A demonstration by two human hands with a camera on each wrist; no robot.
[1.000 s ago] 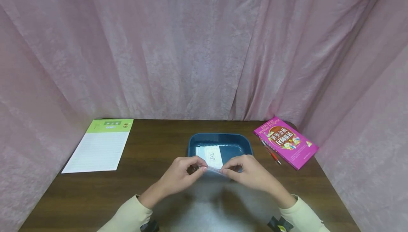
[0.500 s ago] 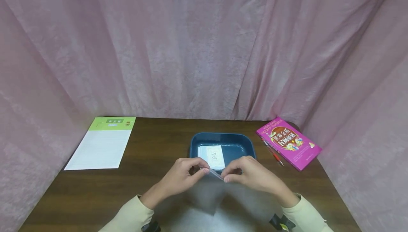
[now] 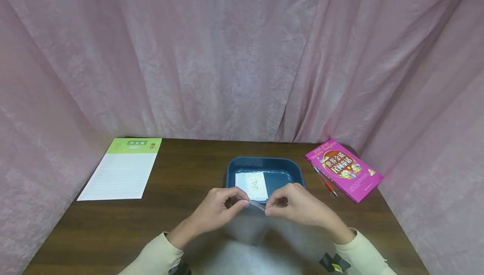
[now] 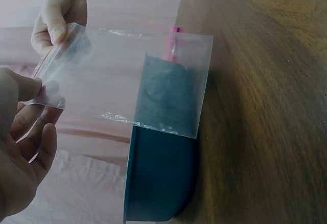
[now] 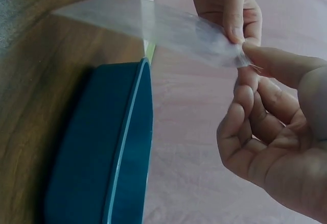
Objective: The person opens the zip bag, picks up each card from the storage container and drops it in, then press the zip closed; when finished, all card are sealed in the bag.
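Observation:
Between both hands hangs a clear zip-lock bag (image 4: 117, 76), its zip edge at the top. My left hand (image 3: 217, 208) pinches one end of that edge between thumb and forefinger. The other end is pinched by my right hand (image 3: 298, 205). In the left wrist view the bag looks flat and see-through, with nothing visible inside. Just beyond the hands stands a dark blue tray (image 3: 281, 163). Several white cards (image 3: 255, 186) lie in its left half, the top one bearing a small butterfly-like line drawing. The hands and bag overlap the tray's near rim in the head view.
On the left of the brown wooden table (image 3: 189, 161) lies a lined writing pad (image 3: 121, 174) with a green top band. A pink book (image 3: 344, 170) lies at the right, a red pen (image 3: 326, 182) along its left edge. Pink curtains (image 3: 211, 56) enclose the table.
The right fingers have shifted slightly down and right along the bag's zip edge, while the left hand keeps its pinch. The head view has shifted a little.

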